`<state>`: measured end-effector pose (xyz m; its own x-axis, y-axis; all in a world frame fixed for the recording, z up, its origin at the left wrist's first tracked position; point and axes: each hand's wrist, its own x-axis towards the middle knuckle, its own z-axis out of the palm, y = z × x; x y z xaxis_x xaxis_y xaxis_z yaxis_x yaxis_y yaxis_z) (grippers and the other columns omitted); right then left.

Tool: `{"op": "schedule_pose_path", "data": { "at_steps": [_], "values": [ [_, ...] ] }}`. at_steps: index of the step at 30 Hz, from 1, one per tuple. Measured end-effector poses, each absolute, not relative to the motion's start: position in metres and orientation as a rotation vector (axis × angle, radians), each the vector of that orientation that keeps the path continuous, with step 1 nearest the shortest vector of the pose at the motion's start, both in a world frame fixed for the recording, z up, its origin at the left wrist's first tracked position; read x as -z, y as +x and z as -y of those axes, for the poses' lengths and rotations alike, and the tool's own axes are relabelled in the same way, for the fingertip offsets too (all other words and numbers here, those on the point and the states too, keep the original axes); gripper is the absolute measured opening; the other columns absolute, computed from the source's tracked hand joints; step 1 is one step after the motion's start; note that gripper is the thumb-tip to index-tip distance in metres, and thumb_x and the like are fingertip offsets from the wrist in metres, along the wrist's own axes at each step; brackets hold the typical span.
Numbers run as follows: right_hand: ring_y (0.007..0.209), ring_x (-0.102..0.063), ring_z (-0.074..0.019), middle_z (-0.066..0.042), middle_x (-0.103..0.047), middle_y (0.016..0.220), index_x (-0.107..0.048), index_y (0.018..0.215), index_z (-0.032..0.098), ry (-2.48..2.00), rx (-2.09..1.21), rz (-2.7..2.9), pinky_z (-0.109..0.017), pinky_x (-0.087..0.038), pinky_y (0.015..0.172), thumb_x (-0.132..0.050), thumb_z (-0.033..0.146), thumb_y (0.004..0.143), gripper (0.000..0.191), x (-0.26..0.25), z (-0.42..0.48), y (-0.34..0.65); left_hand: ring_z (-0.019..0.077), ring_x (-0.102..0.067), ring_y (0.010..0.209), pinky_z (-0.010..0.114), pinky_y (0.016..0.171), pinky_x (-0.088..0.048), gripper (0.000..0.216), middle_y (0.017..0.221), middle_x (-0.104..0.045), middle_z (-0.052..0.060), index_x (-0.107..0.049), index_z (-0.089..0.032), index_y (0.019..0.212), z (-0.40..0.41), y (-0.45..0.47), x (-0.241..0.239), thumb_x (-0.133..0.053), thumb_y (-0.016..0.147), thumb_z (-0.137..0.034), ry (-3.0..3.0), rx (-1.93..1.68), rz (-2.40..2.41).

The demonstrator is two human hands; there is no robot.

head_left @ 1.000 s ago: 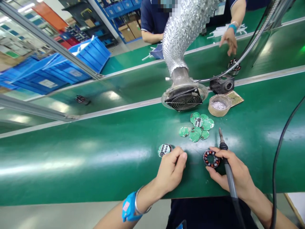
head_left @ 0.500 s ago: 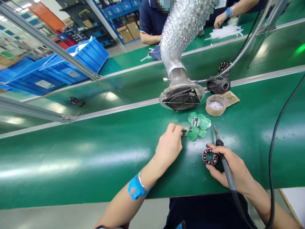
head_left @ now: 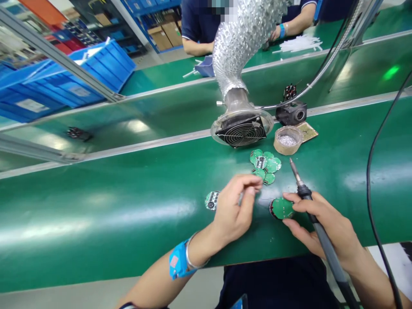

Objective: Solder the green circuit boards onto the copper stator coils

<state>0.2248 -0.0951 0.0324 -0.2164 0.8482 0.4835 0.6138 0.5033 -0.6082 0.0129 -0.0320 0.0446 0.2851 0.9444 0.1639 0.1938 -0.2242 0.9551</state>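
Note:
My right hand (head_left: 325,219) is closed around a soldering iron (head_left: 317,214), its bare tip pointing up and away from me. The same hand's thumb and fingertips grip a small ring-shaped motor stator (head_left: 272,209) at its edge. A round green circuit board (head_left: 282,208) lies over the stator and covers most of it. To the left, my left hand (head_left: 236,206) is curled, thumb and fingers close together by the front of a pile of round circuit boards (head_left: 273,165). Whatever its fingertips hold is hidden. Another round board (head_left: 211,200) shows partly behind this hand.
Beyond the boards stand a tape-roll ring holding silvery bits (head_left: 287,139), a flat plate (head_left: 308,131) and a black holder (head_left: 291,113). A fume hood with a fan (head_left: 243,131) hangs above. The iron's cable (head_left: 370,171) loops at right. A co-worker sits across the bench.
The small board from my left hand now lies over the stator in my right hand. My left hand has shifted slightly right and toward me. The view has shifted a little.

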Motion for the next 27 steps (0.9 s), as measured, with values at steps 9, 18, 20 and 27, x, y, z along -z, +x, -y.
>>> {"op": "schedule_pose_path", "data": {
  "at_steps": [9,18,20,27],
  "values": [
    [0.095,-0.064,-0.0226,-0.009,-0.068,0.112,-0.049,0.122,0.021,-1.208,-0.45,2.094,-0.035,-0.057,0.081,-0.057,0.011,0.088,0.037,-0.027,0.09,0.226,0.019,-0.067,0.102,0.036,0.09,-0.058,0.04,0.116,-0.067,0.012,-0.052,-0.017,0.124,0.047,0.01,0.0,-0.058,0.085,-0.012,1.487,-0.609,-0.898],
    [0.101,-0.061,-0.0227,-0.009,-0.067,0.117,-0.051,0.121,0.021,-1.182,-0.486,2.147,-0.038,-0.053,0.086,-0.054,0.009,0.089,0.034,-0.021,0.09,0.235,0.0111,-0.066,0.063,0.024,0.062,-0.057,0.015,0.082,-0.067,0.003,-0.068,-0.015,0.096,0.04,0.012,-0.002,-0.062,0.088,-0.025,1.366,-0.705,-0.903],
    [0.103,-0.06,-0.0225,-0.01,-0.066,0.119,-0.051,0.121,0.02,-1.175,-0.501,2.129,-0.037,-0.052,0.087,-0.055,0.008,0.089,0.035,-0.021,0.09,0.234,0.0067,-0.059,0.054,0.021,0.053,-0.051,0.013,0.081,-0.062,0.002,-0.073,-0.014,0.085,0.027,0.015,-0.012,-0.071,0.081,-0.026,1.376,-0.611,-0.81],
    [0.098,-0.061,-0.021,-0.006,-0.069,0.103,-0.053,0.117,0.021,-1.135,-0.419,1.899,-0.037,-0.05,0.089,-0.061,0.005,0.082,0.039,-0.033,0.091,0.221,0.0069,-0.048,0.059,0.02,0.053,-0.037,0.011,0.066,-0.052,-0.003,-0.076,-0.015,0.073,0.007,0.033,-0.034,-0.082,0.068,-0.021,1.534,-0.371,-0.817]
  ]
}}
